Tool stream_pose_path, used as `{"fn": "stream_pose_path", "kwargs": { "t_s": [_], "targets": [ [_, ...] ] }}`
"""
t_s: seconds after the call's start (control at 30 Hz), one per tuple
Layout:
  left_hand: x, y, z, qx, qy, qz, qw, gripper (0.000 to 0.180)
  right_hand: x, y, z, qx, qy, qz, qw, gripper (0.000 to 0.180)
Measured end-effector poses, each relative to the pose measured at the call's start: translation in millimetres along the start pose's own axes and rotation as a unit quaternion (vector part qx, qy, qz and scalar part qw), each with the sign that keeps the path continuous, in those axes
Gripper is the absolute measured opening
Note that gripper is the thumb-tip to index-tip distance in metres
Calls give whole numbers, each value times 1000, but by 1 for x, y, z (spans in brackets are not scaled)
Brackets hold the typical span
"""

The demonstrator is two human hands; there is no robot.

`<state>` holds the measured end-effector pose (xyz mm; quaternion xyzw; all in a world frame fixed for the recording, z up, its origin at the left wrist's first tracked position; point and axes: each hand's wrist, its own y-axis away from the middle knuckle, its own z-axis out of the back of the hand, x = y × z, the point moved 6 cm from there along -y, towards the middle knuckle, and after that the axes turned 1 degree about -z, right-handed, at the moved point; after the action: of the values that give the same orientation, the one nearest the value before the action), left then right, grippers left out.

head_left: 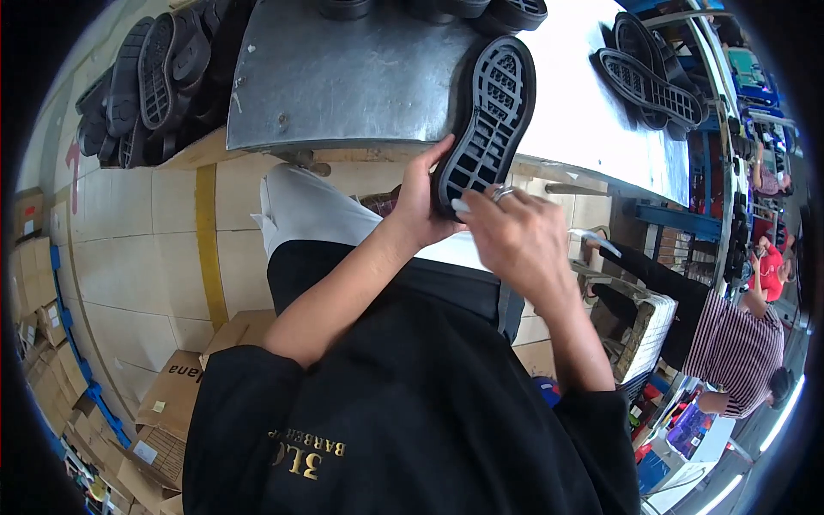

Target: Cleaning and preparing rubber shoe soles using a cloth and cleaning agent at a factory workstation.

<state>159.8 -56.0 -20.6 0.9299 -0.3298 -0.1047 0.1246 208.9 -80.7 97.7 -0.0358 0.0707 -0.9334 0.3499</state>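
Note:
A black shoe sole (491, 129) is tilted up in front of me, its ribbed, grid-like hollow side facing me. My left hand (421, 193) grips its lower end, thumb along the left edge and fingers behind it. My right hand (519, 232), with a ring on one finger, is closed in a pinch at that same end. A slim white tool (462, 206) pokes out of its fingertips against the sole's rim. Behind the hand a pale, narrow piece (596, 240) sticks out, perhaps the tool's other end; its exact kind is unclear.
A metal-topped table (343, 86) lies ahead, with more black soles (446, 9) at its far edge. Others are stacked on the right (652, 81) and piled at the left (159, 77). Cardboard boxes (172, 395) stand lower left. A person in a striped shirt (738, 343) is at right.

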Motion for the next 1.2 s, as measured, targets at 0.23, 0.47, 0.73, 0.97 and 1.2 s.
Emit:
{"fn": "stream_pose_path", "kwargs": {
  "t_s": [0.23, 0.47, 0.73, 0.97, 1.2],
  "targets": [
    [8, 6, 6, -7, 89, 77, 993, 45, -37, -34, -9, -16, 90, -53, 994, 13],
    [-3, 10, -2, -39, 31, 55, 997, 46, 7, -25, 1, -3, 122, 55, 991, 10],
    [0, 9, 0, -19, -119, 174, 977, 52, -17, 0, 19, 27, -138, 32, 990, 15],
    [-40, -73, -61, 54, -275, 94, 955, 68, -159, 19, -5, -132, -113, -337, 926, 22],
    [-99, -29, -72, -152, -869, -316, 349, 83, -163, 2, -6, -115, -7, -307, 945, 22]
  ]
}}
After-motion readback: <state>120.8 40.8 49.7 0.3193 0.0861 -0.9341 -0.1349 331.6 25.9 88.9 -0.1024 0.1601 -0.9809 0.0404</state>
